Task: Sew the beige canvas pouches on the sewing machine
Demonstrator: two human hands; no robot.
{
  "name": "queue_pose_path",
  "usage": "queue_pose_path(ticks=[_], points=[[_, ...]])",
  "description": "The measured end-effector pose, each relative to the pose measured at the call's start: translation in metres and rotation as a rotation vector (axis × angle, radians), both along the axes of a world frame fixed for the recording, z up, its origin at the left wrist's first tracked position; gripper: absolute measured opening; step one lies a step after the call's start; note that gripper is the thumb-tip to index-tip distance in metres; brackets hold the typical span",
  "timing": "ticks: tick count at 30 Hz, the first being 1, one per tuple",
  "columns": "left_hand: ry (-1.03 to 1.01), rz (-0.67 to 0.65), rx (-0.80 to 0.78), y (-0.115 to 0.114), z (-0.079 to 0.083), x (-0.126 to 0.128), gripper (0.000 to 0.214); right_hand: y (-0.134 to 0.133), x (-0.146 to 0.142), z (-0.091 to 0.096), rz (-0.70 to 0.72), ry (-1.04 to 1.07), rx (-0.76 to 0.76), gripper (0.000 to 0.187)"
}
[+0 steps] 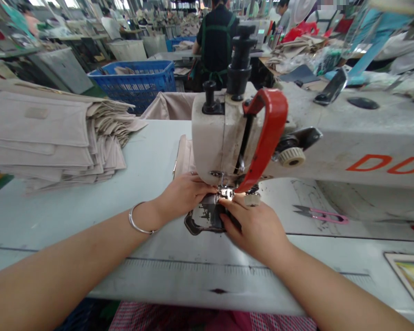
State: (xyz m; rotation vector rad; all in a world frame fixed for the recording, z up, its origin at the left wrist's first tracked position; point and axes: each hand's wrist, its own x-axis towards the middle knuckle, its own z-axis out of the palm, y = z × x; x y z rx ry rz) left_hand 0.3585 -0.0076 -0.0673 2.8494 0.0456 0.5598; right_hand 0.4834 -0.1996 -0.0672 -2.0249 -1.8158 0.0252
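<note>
A beige fabric piece lies on the sewing machine's bed, partly hidden behind the machine head. My left hand, with a silver bangle on the wrist, is closed on the near end of this fabric, its fingertips beside the lit presser foot. From the other side, my right hand reaches to the front of the foot, with its fingers bent and close together. Whatever lies under its fingertips is too small or hidden to make out. A red lever guard curves down above my right hand.
Stacked beige fabric pieces lie at the left. Pink-handled thread snips rest on the right of the bed. A ruler strip runs along the front. Behind stand a blue crate and a co-worker with their back turned.
</note>
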Motion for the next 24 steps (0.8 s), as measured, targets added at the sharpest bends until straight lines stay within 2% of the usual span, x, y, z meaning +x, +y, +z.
queue_pose_path(ticks=[3,7,9,17,24], points=[[-0.009,-0.010,0.005,0.002,-0.001,0.000,0.026,-0.002,0.005,0.002,-0.037,0.096,0.099,0.017],[-0.010,-0.025,0.028,0.004,-0.005,0.000,0.027,-0.002,0.022,0.009,-0.294,0.249,0.336,0.010],[-0.012,-0.028,0.037,0.005,-0.006,0.000,0.026,0.000,0.028,0.012,-0.352,0.262,0.390,0.010],[-0.030,-0.043,0.046,0.005,-0.006,-0.002,0.026,0.007,0.029,0.008,-0.365,0.240,0.362,0.012],[-0.016,0.016,0.039,-0.003,-0.002,-0.004,0.024,-0.001,0.030,0.011,-0.296,0.344,0.355,0.011]])
